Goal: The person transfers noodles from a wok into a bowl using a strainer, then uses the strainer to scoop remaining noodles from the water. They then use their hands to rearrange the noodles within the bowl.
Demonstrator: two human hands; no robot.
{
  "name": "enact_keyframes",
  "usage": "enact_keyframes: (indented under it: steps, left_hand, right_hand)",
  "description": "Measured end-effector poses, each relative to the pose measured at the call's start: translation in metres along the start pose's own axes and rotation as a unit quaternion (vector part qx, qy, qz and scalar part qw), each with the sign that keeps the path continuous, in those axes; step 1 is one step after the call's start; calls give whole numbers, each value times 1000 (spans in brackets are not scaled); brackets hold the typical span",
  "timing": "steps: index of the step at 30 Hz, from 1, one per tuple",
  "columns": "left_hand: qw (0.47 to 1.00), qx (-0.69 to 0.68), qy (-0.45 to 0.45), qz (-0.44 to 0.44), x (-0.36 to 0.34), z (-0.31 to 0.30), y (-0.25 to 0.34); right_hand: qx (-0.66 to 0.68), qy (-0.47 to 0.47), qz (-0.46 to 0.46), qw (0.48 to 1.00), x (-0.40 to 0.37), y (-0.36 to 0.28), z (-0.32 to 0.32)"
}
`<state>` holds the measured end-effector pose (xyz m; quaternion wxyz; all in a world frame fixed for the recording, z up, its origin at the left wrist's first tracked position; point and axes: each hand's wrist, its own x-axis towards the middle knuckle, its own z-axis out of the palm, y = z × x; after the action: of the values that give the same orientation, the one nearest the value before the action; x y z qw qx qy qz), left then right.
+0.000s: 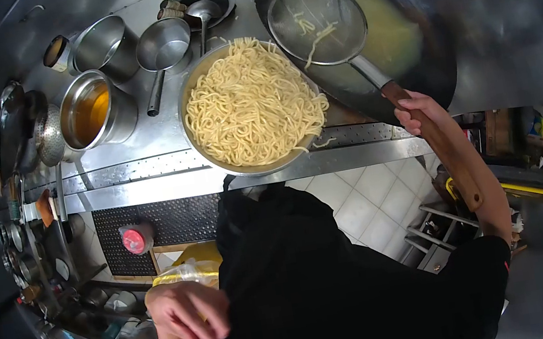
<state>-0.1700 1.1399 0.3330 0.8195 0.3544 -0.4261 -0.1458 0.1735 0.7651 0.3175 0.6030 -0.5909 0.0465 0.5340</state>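
Strainer (325, 14) is over the wok (430, 19), some noodle strands caught in its mesh; R hand (417, 112) wrapped round its wooden handle (448, 150). Wok has cloudy yellowish liq. (395, 35) in it. Just L of wok, metal bowl (247, 170) heaped w/ noodles (254, 102), on steel table (151, 138). Further L: long-handled pan (162, 42), pot (122, 118) w/ amber liq. L hand (191, 315) is down by yellow bag (197, 261), fingers loosely bent, released, nothing seen in it.
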Motion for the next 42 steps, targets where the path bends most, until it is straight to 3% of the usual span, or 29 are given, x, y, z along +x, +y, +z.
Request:
enact_keyframes:
  steps: [3, 6, 7, 11, 13, 15, 18, 19, 23, 28, 30, 31, 33, 34, 36, 42]
  left_hand:
    - [999, -20, -41, 19, -10, -1, 19]
    - [998, 64, -1, -25, -6, -10, 22]
    - [989, 115, -31, -85, 4, -16, 27]
    - [988, 110, -14, -103, 5, -28, 30]
    - [992, 64, -45, -97, -6, -38, 35]
    - [994, 48, -60, -78, -8, -47, 39]
    - [994, 10, -90, -60, 10, -53, 37]
    - [996, 13, -82, -46, 20, -51, 31]
    - [994, -14, -108, -23, 25, -54, 12]
    - [997, -26, -71, 21, -2, -48, 12]
    - [999, -28, -40, 23, -3, -39, 4]
    - [999, -19, -42, 24, -5, -33, -3]
    - [997, -36, 29, 64, -4, -21, -19]
    - [995, -36, 48, 77, -3, -15, -25]
    - [993, -24, 71, 93, 0, -3, -35]
    - [986, 20, 119, 113, 12, 19, -51]
  right_hand:
    - [15, -9, -30, 999, -13, 0, 27]
    - [8, 12, -46, 999, -30, 1, 62]
    - [7, 12, -47, 999, -34, 4, 75]
    - [-50, 65, -97, 992, -41, 35, 110]
    - [-196, 151, -91, 965, -41, 50, 135]
    - [-222, 182, -83, 954, -45, 66, 148]
    - [-381, 301, -134, 864, -55, 65, 156]
    - [-421, 338, -157, 827, -58, 66, 140]
    - [-387, 439, -244, 773, -63, 25, 79]
    - [-343, 494, -217, 769, -65, -22, -67]
    - [-236, 512, -122, 817, -56, -33, -120]
    - [-237, 510, -131, 816, -47, -32, -148]
    - [-100, 474, -43, 874, -14, -30, -199]
    - [-102, 468, -45, 877, 3, -31, -204]
    - [-125, 386, 10, 914, 39, -30, -207]
    - [-152, 143, -46, 977, 152, -49, -173]
